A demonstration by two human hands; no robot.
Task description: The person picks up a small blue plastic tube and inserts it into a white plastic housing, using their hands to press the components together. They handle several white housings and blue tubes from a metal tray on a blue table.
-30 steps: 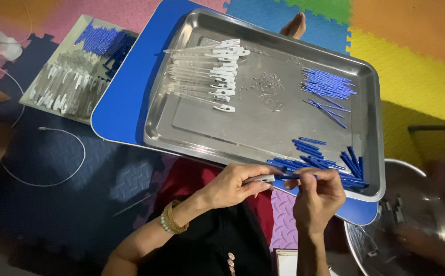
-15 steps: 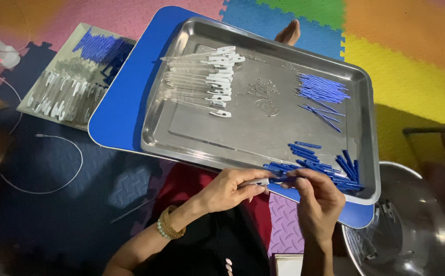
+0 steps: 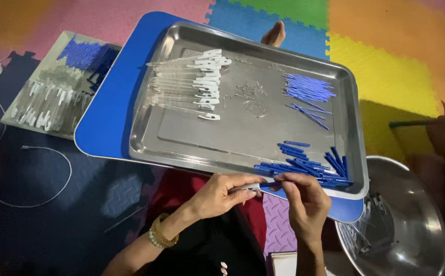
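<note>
- Since the earlier frames, both hands had stayed at the near rim of the tray, drawn slightly closer together over the same small piece; the tray's contents lay unchanged.
- Left hand (image 3: 221, 193): fingers pressed together, pinching the pale end of a thin clear tube piece (image 3: 253, 187) just below the tray's near edge; a beaded bracelet (image 3: 159, 236) sat on its wrist.
- Right hand (image 3: 304, 200): fingertips pinched on a slim blue cap (image 3: 275, 183) at the other end of the same piece, touching it.
- Steel tray (image 3: 181, 134): rectangular, resting tilted on a blue board (image 3: 105, 122).
- Clear tubes with white clips (image 3: 191, 84): laid in a row in the tray's far left part.
- Blue sticks, far group (image 3: 306, 88): a neat bundle with a few loose ones beside it, in the far right part.
- Blue caps, near group (image 3: 309, 162): a loose heap at the near right corner, just beside the hands.
- Second tray (image 3: 49, 97): to the left on the floor, holding more clear and blue pieces, well apart from the hands.
- Steel bowl (image 3: 416, 214): round, at the lower right, with a few clear pieces inside.
- Foam floor mat (image 3: 386, 56): interlocking coloured tiles under everything.
- White cable (image 3: 54, 153): curved across the dark tile at the left.
</note>
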